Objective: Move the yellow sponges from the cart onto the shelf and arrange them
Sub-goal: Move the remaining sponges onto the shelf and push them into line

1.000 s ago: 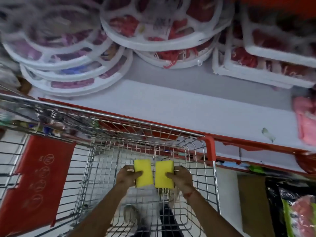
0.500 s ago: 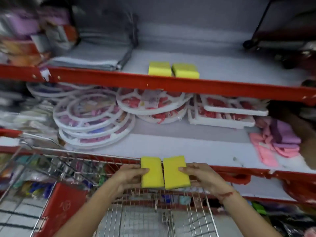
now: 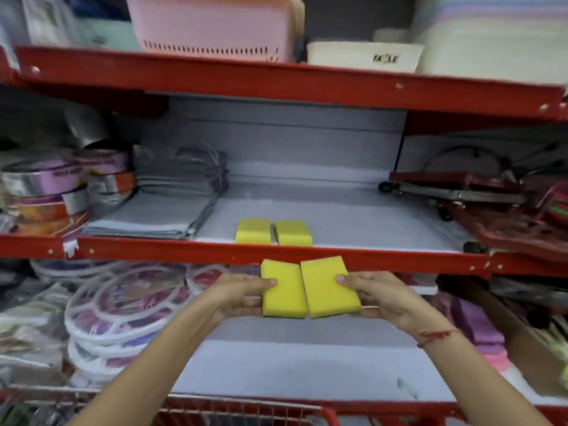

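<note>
My left hand [image 3: 238, 295] grips a yellow sponge [image 3: 283, 289] and my right hand [image 3: 373, 295] grips a second yellow sponge [image 3: 329, 291]. The two held sponges touch side by side, just below the red front lip of the middle shelf [image 3: 353, 219]. Two more yellow sponges lie on that shelf near its front edge, one on the left [image 3: 253, 231] and one on the right [image 3: 293, 232], close together. The wire cart [image 3: 239, 410] shows only its top rim at the bottom of the view.
Folded grey cloths [image 3: 159, 210] and foil rolls [image 3: 43, 192] fill the shelf's left. Dark red wheeled racks [image 3: 479, 204] crowd its right. Round white plastic hangers [image 3: 123, 305] sit on the lower shelf, left. A pink basket [image 3: 212, 26] and white tubs stand above.
Both hands have lifted the two sponges out of the cart and up to the middle shelf's front edge. The view has tilted up from the cart to the shelves.
</note>
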`<state>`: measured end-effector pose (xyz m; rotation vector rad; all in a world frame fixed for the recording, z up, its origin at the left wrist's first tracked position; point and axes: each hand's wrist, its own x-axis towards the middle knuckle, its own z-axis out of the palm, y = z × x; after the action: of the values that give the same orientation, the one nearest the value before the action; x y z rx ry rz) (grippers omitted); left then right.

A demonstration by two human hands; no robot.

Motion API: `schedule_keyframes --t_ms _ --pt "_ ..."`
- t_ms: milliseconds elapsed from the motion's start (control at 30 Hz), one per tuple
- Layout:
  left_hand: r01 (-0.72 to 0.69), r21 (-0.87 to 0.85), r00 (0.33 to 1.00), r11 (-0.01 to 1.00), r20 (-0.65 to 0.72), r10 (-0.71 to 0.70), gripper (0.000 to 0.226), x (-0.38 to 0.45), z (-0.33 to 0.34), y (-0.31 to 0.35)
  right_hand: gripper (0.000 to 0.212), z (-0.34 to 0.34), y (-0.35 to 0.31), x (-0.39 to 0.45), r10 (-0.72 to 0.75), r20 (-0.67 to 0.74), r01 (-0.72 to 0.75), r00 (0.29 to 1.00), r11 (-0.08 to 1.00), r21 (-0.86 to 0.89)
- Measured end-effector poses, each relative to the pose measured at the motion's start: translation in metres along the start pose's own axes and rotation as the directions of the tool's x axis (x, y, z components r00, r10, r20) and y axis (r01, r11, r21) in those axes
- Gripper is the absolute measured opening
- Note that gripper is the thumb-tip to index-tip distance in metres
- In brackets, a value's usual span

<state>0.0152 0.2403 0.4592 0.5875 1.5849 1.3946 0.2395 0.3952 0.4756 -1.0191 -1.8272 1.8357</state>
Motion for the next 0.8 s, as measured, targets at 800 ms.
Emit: schedule_keyframes --t_ms 800 --pt "-0.184 0.752 0.904 0.633 -0.123 0.409 0.06 0.141 0.136 0.107 0.047 -0.131 -0.053 0.127 -0.116 -0.427 -0.098 0.897 0.889 -0.447"
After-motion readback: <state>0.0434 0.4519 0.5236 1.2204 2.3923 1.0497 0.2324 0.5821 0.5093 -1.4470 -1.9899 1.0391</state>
